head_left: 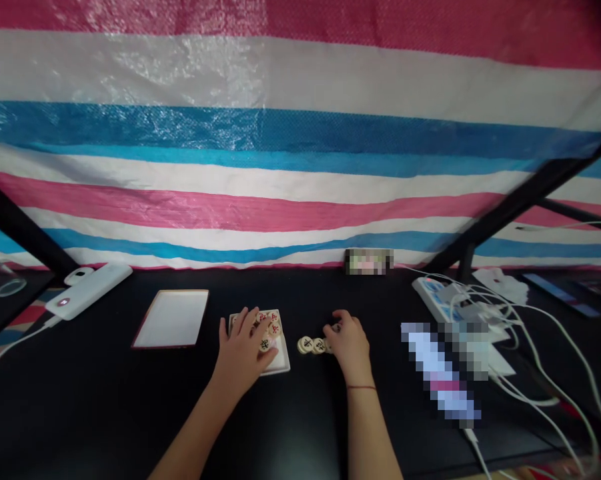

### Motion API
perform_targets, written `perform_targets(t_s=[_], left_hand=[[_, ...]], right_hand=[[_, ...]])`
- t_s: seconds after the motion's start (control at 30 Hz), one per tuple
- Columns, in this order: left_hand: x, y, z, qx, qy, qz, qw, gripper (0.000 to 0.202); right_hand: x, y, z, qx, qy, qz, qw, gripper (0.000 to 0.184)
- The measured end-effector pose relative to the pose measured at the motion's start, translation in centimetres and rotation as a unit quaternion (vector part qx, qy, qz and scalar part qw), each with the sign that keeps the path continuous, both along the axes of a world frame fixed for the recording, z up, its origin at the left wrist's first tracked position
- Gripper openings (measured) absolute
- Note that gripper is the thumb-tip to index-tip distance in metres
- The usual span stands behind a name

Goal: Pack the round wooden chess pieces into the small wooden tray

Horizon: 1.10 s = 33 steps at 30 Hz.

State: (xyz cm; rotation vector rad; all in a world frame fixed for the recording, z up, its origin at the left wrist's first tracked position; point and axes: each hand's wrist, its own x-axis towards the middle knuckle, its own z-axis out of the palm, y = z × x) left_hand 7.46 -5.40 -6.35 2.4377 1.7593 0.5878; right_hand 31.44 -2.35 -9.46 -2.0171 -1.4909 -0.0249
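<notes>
My left hand (243, 347) lies with fingers spread over a white open box (282, 363) at the centre of the black table. Round Chinese chess pieces (274, 328) with red and black characters sit in this box, partly hidden under the fingers. To its right, a short row of Chinese chess pieces (307, 344) stands on the table, some stacked. At the right end of the row, my right hand (351, 339) has its fingers curled around a piece, which shows only in part between thumb and fingers. A thin red string circles the right wrist.
A shallow box lid (173, 319), white inside, lies to the left. Further left is a white power bank (87, 291) with a cable. On the right are a blurred phone (440, 373), a power strip (433, 300) and tangled white cables. Striped sheeting (260, 207) hangs behind.
</notes>
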Motion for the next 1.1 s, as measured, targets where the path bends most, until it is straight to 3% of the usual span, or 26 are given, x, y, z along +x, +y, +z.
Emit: perform_targets(t_s=[0.13, 0.27, 0.33, 0.43, 0.5, 0.57, 0.83, 1.1], left_hand=[[-0.1, 0.1, -0.3, 0.012, 0.001, 0.002, 1.000, 0.048], [0.0, 0.0, -0.1, 0.029, 0.007, 0.003, 1.000, 0.049], [0.1, 0.0, 0.2, 0.048, 0.003, -0.008, 0.999, 0.052], [0.2, 0.1, 0.9, 0.067, -0.016, -0.048, 0.996, 0.048], [0.2, 0.2, 1.5, 0.060, -0.030, -0.076, 0.995, 0.042], [0.1, 0.3, 1.8, 0.041, -0.043, -0.099, 0.993, 0.037], [-0.2, 0.5, 2.0, 0.020, -0.126, -0.122, 0.984, 0.025], [-1.7, -0.1, 2.0, 0.011, -0.108, -0.089, 0.990, 0.015]], right_hand=[[0.2, -0.1, 0.7, 0.015, 0.039, 0.009, 0.999, 0.025], [-1.2, -0.7, 2.8, 0.036, 0.187, 0.063, 0.980, 0.028], [-2.7, -1.0, 3.7, 0.028, 0.276, 0.128, 0.952, 0.030], [-5.2, -1.5, 4.4, -0.005, 0.388, 0.243, 0.889, 0.031], [-6.4, -1.8, 4.6, -0.025, 0.418, 0.296, 0.859, 0.030], [-7.2, -2.1, 4.6, -0.036, 0.423, 0.323, 0.846, 0.028], [-7.4, -2.2, 4.3, -0.042, 0.478, 0.335, 0.811, 0.026], [-6.7, -1.5, 3.8, 0.013, 0.525, 0.254, 0.812, 0.033]])
